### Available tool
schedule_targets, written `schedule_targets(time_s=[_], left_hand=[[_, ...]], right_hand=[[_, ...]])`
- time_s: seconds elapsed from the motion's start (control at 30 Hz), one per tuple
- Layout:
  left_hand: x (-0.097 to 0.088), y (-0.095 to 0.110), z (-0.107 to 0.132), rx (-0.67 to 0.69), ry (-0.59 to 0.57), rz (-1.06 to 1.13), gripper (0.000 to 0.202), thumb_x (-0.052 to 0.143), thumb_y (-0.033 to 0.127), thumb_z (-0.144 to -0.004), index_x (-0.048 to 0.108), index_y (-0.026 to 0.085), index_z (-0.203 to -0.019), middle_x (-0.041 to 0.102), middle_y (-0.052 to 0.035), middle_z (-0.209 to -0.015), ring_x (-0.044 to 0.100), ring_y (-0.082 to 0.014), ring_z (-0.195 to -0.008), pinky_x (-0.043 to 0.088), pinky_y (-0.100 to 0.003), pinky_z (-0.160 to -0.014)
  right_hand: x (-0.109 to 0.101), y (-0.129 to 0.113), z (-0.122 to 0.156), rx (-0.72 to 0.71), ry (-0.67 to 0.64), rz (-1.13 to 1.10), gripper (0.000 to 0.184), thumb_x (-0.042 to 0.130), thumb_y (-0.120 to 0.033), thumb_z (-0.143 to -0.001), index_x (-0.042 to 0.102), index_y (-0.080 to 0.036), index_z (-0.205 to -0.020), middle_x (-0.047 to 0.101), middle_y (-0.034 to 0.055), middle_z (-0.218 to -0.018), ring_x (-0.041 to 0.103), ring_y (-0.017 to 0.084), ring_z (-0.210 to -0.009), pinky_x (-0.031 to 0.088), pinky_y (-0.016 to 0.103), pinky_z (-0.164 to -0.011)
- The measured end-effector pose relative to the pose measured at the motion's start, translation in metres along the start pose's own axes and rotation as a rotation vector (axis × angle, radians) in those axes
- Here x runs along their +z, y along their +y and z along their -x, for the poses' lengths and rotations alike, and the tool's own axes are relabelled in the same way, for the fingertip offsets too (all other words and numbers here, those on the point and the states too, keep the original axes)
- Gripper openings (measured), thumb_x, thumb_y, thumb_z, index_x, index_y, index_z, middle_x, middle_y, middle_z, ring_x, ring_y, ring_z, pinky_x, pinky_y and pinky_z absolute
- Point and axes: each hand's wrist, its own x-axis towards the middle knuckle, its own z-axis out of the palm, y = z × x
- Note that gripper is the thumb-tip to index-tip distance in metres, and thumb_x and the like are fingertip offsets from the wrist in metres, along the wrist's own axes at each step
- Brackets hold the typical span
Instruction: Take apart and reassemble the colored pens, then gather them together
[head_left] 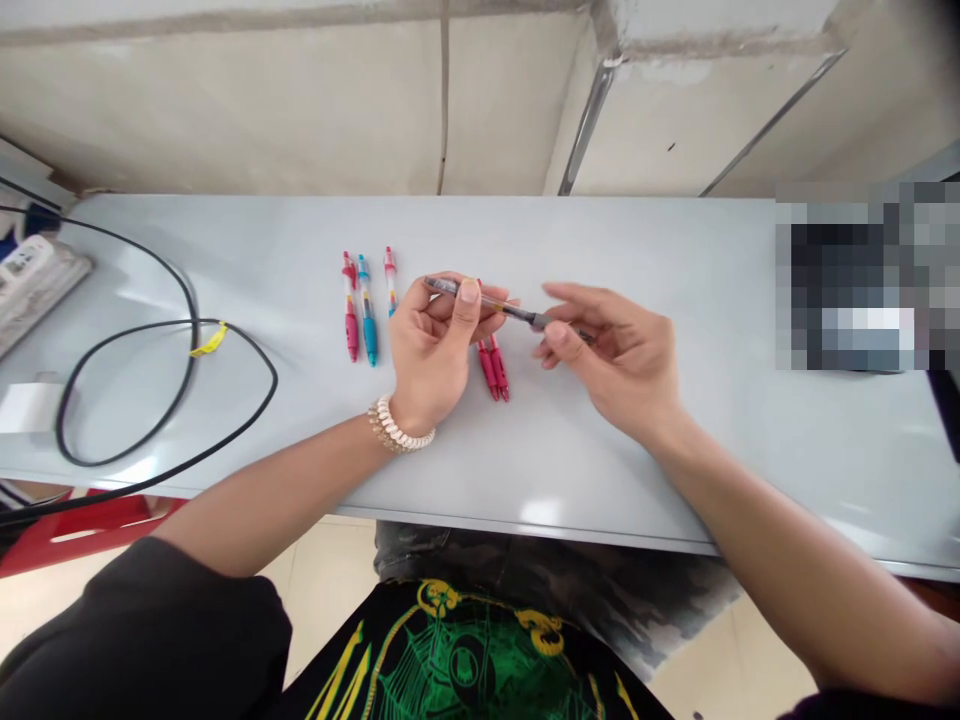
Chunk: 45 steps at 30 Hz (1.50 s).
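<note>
A slim grey-black pen [517,311] with a clear barrel is held above the table between my two hands. My left hand [435,335] pinches its upper left part between thumb and fingers. Thumb and fingers of my right hand [619,350] close on the lower right end of the same pen. Under my hands lie two red pens [493,372] side by side, their upper parts hidden by the left fingers. Left of my left hand are a red pen [351,315], a blue pen [367,320] and a red-topped pen [390,275] partly covered by that hand.
The pens lie on a pale grey table [720,420] against a tiled wall [300,110]. On the left a black cable [274,375] with a yellow tag [210,340] loops near a white block [31,405] and a power strip [41,280]. A blurred-out object [862,280] stands far right.
</note>
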Motion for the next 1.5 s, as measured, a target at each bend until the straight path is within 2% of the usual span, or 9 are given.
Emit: schedule_targets(time_s=[0.07, 0.17, 0.33, 0.43, 0.63, 0.73, 0.93, 1.1, 1.5], left_hand=[[0.0, 0.0, 0.0, -0.006, -0.003, -0.001, 0.034, 0.083, 0.053, -0.091, 0.067, 0.024, -0.094, 0.082, -0.0043, -0.098, 0.082, -0.021, -0.094, 0.068, -0.03, -0.08], [0.0, 0.0, 0.001, -0.001, -0.002, 0.034, 0.028, 0.082, 0.047, -0.094, 0.068, 0.023, -0.095, 0.083, -0.0032, -0.096, 0.082, -0.0173, -0.091, 0.068, -0.027, -0.08], [0.002, 0.001, 0.004, 0.026, -0.012, 0.039, 0.028, 0.084, 0.048, -0.091, 0.07, 0.024, -0.094, 0.082, -0.0024, -0.094, 0.081, -0.0166, -0.087, 0.068, -0.027, -0.077], [0.001, 0.002, 0.002, 0.025, -0.002, 0.024, 0.028, 0.084, 0.048, -0.092, 0.071, 0.024, -0.094, 0.083, -0.0026, -0.094, 0.081, -0.0167, -0.088, 0.068, -0.028, -0.079], [-0.005, 0.001, -0.01, -0.037, 0.018, 0.126, 0.021, 0.084, 0.041, -0.094, 0.074, 0.023, -0.088, 0.083, -0.0021, -0.091, 0.081, -0.0149, -0.087, 0.069, -0.027, -0.082], [-0.006, 0.006, -0.017, -0.151, 0.058, 0.15, 0.022, 0.074, 0.03, -0.102, 0.074, 0.024, -0.081, 0.082, 0.0001, -0.089, 0.081, -0.014, -0.089, 0.07, -0.025, -0.084], [0.003, 0.035, -0.022, -0.534, 0.163, 0.367, 0.037, 0.048, 0.021, -0.114, 0.071, 0.015, -0.085, 0.076, -0.002, -0.085, 0.08, -0.0069, -0.093, 0.059, -0.003, -0.073], [0.004, 0.045, -0.021, -0.663, 0.158, 0.474, 0.029, 0.051, 0.025, -0.113, 0.071, 0.015, -0.095, 0.07, 0.001, -0.073, 0.074, -0.0039, -0.067, 0.055, -0.002, -0.06], [0.002, 0.022, -0.01, -0.392, 0.004, 0.326, 0.037, 0.049, 0.017, -0.113, 0.074, 0.012, -0.085, 0.075, -0.0038, -0.078, 0.076, -0.0053, -0.071, 0.059, -0.006, -0.066]], right_hand=[[0.0, 0.0, 0.0, -0.03, -0.002, 0.034, 0.017, 0.081, -0.04, -0.094, 0.084, -0.026, -0.103, 0.078, 0.0046, -0.094, 0.074, 0.018, -0.081, 0.066, 0.035, -0.07], [-0.001, 0.001, 0.002, -0.119, 0.0, 0.067, 0.019, 0.087, -0.04, -0.088, 0.084, -0.029, -0.104, 0.076, 0.0067, -0.122, 0.075, 0.022, -0.106, 0.067, 0.038, -0.086], [0.002, 0.002, 0.005, -0.013, -0.075, 0.001, 0.029, 0.072, -0.042, -0.101, 0.078, -0.027, -0.124, 0.079, 0.0027, -0.097, 0.073, 0.014, -0.075, 0.065, 0.032, -0.07], [0.001, 0.002, 0.005, -0.174, -0.06, 0.187, 0.019, 0.067, -0.034, -0.104, 0.082, -0.029, -0.115, 0.079, 0.0042, -0.101, 0.074, 0.017, -0.087, 0.065, 0.036, -0.078], [-0.006, 0.003, 0.002, -0.442, 0.012, 0.511, 0.032, 0.052, -0.022, -0.108, 0.082, -0.03, -0.116, 0.076, 0.0079, -0.103, 0.07, 0.02, -0.088, 0.061, 0.04, -0.08], [-0.008, 0.001, 0.0, -0.448, 0.03, 0.495, 0.032, 0.051, -0.02, -0.108, 0.081, -0.028, -0.117, 0.075, 0.0077, -0.102, 0.07, 0.019, -0.089, 0.06, 0.038, -0.079], [-0.011, -0.005, -0.003, -0.492, 0.101, 0.333, 0.02, 0.061, -0.024, -0.106, 0.08, -0.025, -0.11, 0.075, 0.0061, -0.097, 0.068, 0.019, -0.084, 0.058, 0.035, -0.065], [-0.011, -0.011, 0.0, -0.467, 0.095, 0.289, 0.019, 0.061, -0.026, -0.107, 0.08, -0.029, -0.109, 0.076, 0.0069, -0.099, 0.069, 0.022, -0.086, 0.059, 0.038, -0.064], [-0.01, -0.005, 0.001, -0.519, 0.036, 0.366, 0.023, 0.059, -0.021, -0.106, 0.08, -0.026, -0.113, 0.073, 0.005, -0.097, 0.067, 0.016, -0.082, 0.057, 0.032, -0.066]])
